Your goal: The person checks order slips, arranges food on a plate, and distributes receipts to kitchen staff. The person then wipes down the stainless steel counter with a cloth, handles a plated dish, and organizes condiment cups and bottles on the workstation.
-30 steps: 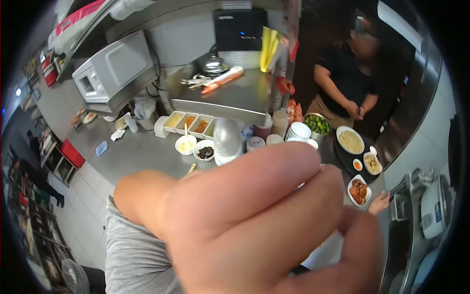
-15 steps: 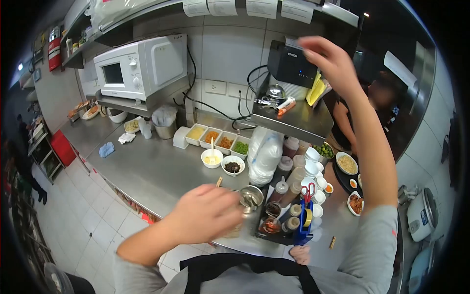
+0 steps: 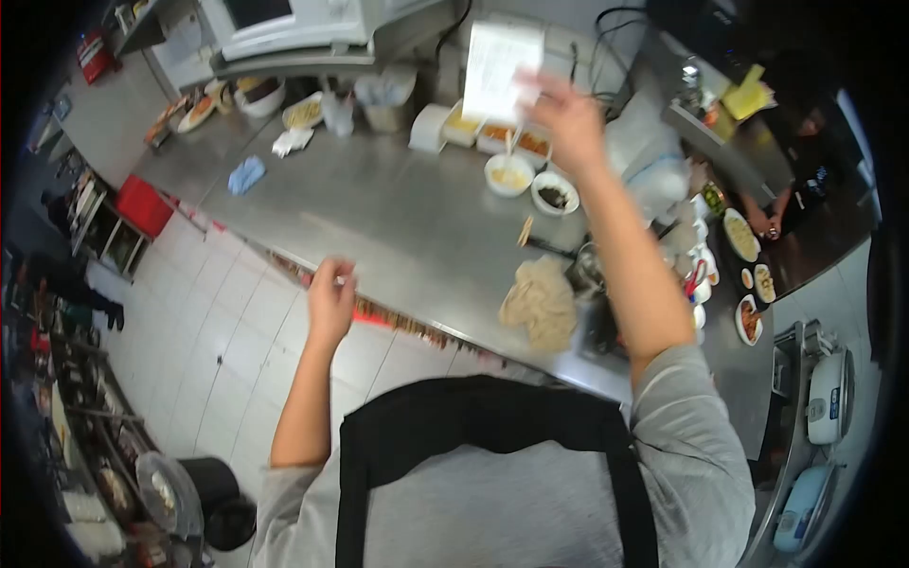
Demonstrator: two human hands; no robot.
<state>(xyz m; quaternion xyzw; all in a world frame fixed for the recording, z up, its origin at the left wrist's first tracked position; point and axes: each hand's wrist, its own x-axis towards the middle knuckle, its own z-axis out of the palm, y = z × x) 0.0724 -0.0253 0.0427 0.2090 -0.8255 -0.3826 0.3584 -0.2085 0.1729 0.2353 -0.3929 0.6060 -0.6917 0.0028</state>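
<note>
Away from the printer (image 3: 715, 40), the right hand (image 3: 565, 123) has moved across, now gripping a white slip (image 3: 502, 68) above the tubs (image 3: 495, 139) at the table's (image 3: 388, 213) back edge, near two bowls (image 3: 507, 179). Left hand (image 3: 329, 303), loosely curled, seemingly empty, has shifted beside the front edge.

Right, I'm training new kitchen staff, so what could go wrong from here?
The white printed paper slip in the right hand appears close to the two open, round white bowls of food; if dropped, it could land in one. The right forearm looks close to the shiny metal cup and might knock it. The crumpled beige cloth lies near the steel counter's front edge and could get dragged off.
</note>
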